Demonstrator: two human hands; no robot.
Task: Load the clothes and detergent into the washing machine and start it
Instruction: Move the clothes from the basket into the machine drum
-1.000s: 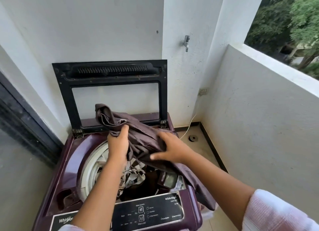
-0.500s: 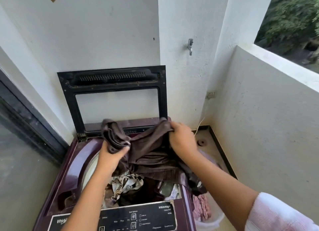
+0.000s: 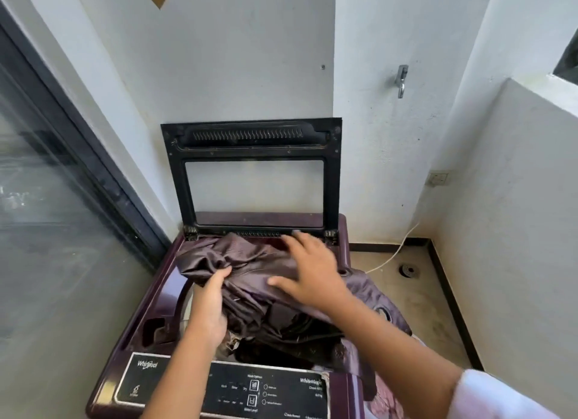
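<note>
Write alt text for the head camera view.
Two hands hold a dark brown garment over an open top-loading washing machine: the left hand grips a fold, the right hand presses flat on top. The lid stands upright.

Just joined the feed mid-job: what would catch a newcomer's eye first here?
A dark brown garment lies bunched over the open tub of the maroon washing machine, spilling over its right side. The left hand grips its near fold; the right hand presses flat on top. Behind, the black lid stands raised.
</note>
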